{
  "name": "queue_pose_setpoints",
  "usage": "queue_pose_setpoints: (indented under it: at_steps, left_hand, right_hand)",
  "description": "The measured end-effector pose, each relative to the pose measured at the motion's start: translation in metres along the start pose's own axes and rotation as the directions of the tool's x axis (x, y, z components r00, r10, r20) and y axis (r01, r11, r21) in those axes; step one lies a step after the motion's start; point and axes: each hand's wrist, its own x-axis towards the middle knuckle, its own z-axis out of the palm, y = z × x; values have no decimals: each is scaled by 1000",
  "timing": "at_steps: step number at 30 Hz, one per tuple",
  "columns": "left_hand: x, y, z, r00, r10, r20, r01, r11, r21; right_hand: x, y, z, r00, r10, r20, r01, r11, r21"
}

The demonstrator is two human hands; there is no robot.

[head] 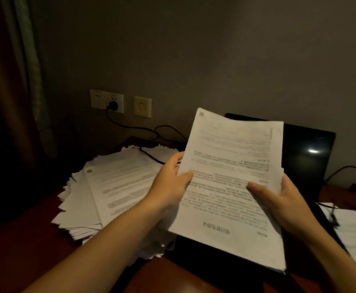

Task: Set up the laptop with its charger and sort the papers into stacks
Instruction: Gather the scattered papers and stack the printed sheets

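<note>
Both hands [170, 182] [282, 199] raised, pinch grip on sheaf [232, 187]

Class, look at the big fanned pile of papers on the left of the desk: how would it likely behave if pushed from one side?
The pile of papers would probably shear and slide apart, since its sheets already lie fanned and misaligned. Single sheets likely flop. The cable across its far edge may snag.

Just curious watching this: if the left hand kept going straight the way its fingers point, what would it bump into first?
The left hand points up and right, already gripping the held sheets. Past them, probably the open laptop screen behind, though depth is hard to judge.
</note>
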Motion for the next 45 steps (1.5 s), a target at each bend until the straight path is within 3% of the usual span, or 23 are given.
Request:
queue_pose_setpoints:
  at_steps: [7, 9, 12, 15, 18, 31, 33, 36, 40, 45]
  left_hand:
    - [-12, -37, 71, 992, -82, 100, 73, 993, 93]
    - [-13, -49, 80, 989, -77, 127, 43, 966, 254]
    - [-20, -56, 86, 977, 43, 211, -139, 875, 464]
    - [-24, -62, 89, 929, 167, 331, -354, 664, 658]
    - [-24, -68, 91, 930, 105, 352, -354, 512, 783]
    - [-28, -63, 90, 933, 2, 360, -333, 388, 859]
    - [-30, -61, 89, 931, 13, 365, -337, 417, 844]
    - [-35, -55, 84, 942, 40, 334, -312, 473, 824]
    - [-34, -50, 63, 957, 76, 281, -288, 397, 871]
    - [-37, -38, 11, 988, 83, 129, -151, 356, 922]
  right_hand:
    - [-19, 41, -75, 990, 104, -100, -133, 928, -348]
    - [-20, 49, -87, 986, 124, -110, -165, 815, -555]
    - [-19, 58, -99, 971, 190, -144, -234, 650, -723]
    - [-21, 62, -103, 969, 196, -151, -238, 575, -783]
    - [-22, 57, -106, 961, 218, -167, -259, 511, -820]
    - [-31, 59, -91, 956, 222, -191, -219, 111, -969]
    - [-33, 59, -89, 962, 205, -181, -208, 119, -971]
    - [-34, 59, -78, 983, 141, -116, -146, 226, -963]
    - [-31, 56, -33, 997, 52, 51, 33, 298, -954]
    - [-12, 41, 39, 970, -28, 243, 234, 395, -888]
